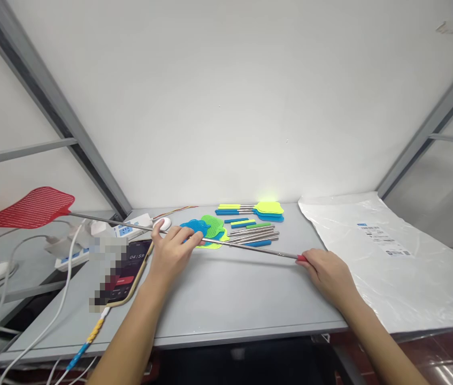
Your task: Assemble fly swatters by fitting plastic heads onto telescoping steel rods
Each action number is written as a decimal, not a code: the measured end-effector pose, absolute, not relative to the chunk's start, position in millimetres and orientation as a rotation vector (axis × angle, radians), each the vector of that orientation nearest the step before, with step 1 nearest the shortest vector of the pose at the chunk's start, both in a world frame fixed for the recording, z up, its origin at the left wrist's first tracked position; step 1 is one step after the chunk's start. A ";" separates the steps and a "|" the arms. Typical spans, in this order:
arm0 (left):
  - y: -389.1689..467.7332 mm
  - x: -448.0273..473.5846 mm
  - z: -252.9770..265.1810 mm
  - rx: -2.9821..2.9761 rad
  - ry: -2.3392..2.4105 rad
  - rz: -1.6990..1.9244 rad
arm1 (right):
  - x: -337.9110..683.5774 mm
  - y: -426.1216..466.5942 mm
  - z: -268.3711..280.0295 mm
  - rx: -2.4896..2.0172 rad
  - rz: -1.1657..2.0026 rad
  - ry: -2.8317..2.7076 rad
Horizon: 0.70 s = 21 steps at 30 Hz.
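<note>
A red fly swatter (33, 207) with a long, extended metal rod stretches across the table, its mesh head out at the far left. My right hand (328, 272) is closed around its red handle, which is mostly hidden by the fingers. Further along, my left hand (174, 251) pinches the rod. Behind my left hand lie blue swatter heads (192, 229) and green swatter heads (212, 226), loose and overlapping. Several loose metal rods (252, 233) lie to their right, beside blue, yellow and green handles (243, 223). Against the wall are assembled yellow and blue swatters (269, 208).
A white plastic mailing bag (394, 267) with a label covers the table's right side. On the left are a phone (133, 272), power strips (132, 227) with plugs and white cables (66, 289). Metal frame posts (90, 171) stand at both sides.
</note>
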<state>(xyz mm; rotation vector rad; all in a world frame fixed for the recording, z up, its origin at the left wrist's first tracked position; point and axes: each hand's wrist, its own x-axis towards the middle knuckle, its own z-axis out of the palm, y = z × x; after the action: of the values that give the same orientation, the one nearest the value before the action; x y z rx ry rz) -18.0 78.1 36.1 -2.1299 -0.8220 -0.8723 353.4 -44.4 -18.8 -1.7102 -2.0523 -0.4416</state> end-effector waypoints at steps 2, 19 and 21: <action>78.9 -21.9 38.5 -2.102 -0.823 -0.856 | 352.6 -44.0 -19.6 -1.708 -0.449 -2.054; 81.0 -47.1 28.4 -2.025 -1.001 -1.155 | 364.4 -65.0 -36.1 -1.726 -0.411 -1.991; 76.0 -49.5 27.1 -2.014 -1.125 -1.294 | 372.1 -77.4 -42.3 -1.704 -0.430 -1.984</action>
<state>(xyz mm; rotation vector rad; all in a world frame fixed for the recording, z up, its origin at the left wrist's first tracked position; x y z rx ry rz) -49.5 76.0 27.1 -2.0135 -1.1254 -1.2943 372.1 -77.4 -42.3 -1.7039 -1.9845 -0.4300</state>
